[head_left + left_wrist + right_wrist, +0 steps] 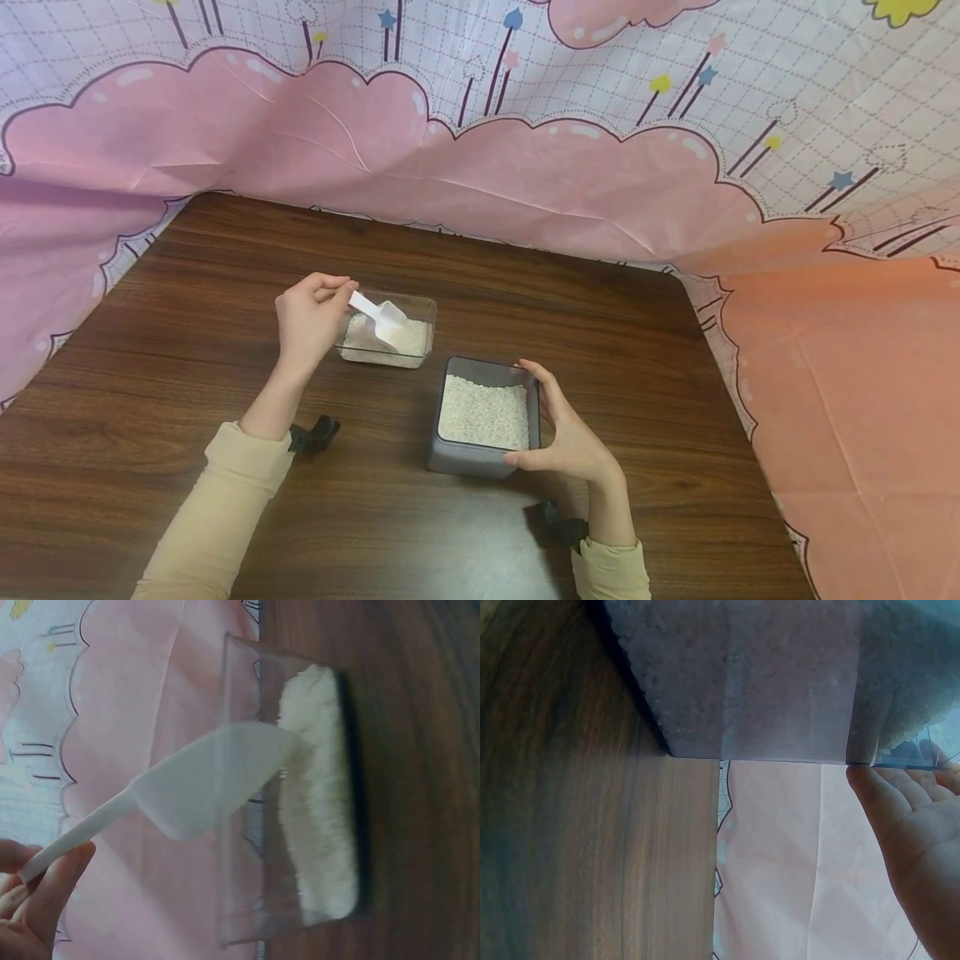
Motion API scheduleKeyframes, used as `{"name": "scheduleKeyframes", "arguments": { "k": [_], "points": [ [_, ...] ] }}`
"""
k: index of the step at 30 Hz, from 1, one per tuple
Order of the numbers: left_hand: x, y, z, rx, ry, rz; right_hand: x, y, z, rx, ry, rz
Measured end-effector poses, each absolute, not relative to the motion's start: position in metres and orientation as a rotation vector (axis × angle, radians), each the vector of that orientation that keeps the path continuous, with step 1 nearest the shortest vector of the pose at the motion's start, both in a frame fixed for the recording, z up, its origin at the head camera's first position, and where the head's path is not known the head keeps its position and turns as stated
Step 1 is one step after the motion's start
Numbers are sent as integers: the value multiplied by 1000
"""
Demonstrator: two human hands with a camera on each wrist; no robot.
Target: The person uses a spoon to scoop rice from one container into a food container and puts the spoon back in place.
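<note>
My left hand (309, 321) pinches the handle end of a white plastic scoop (388, 323). The scoop slants down into a small clear rectangular container (434, 321) that holds white, rice-like grains (319, 817). In the left wrist view its tip (281, 739) meets or nearly meets the top of the grains. To the right and nearer to me stands a taller grey see-through square bin (468, 460), filled well up with similar pale grains (483, 412). My right hand (573, 437) holds this bin from its right side, thumb at the near wall, fingers at the far corner.
Both containers stand on a dark brown wooden table (645, 375). A pink and white patterned cloth (487, 179) hangs behind the table and along its sides. Each wrist wears a black strap mount (315, 435).
</note>
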State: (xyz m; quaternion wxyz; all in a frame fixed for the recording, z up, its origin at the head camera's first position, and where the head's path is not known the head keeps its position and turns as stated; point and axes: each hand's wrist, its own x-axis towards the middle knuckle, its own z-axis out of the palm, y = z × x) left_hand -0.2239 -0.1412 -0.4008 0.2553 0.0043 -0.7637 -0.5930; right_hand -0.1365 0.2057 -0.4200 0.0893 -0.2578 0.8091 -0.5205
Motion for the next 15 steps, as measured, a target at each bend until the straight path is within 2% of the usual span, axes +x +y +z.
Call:
{"name": "scheduleKeyframes", "arguments": {
  "k": [9,15],
  "points": [
    [-208,-132,-378,-396,-1911,-1292,-136,206,-421,-772,2403,-1556],
    [-193,-129,-350,-267,-1705,-1627,-136,205,-420,-758,2403,-1547]
  ]
}}
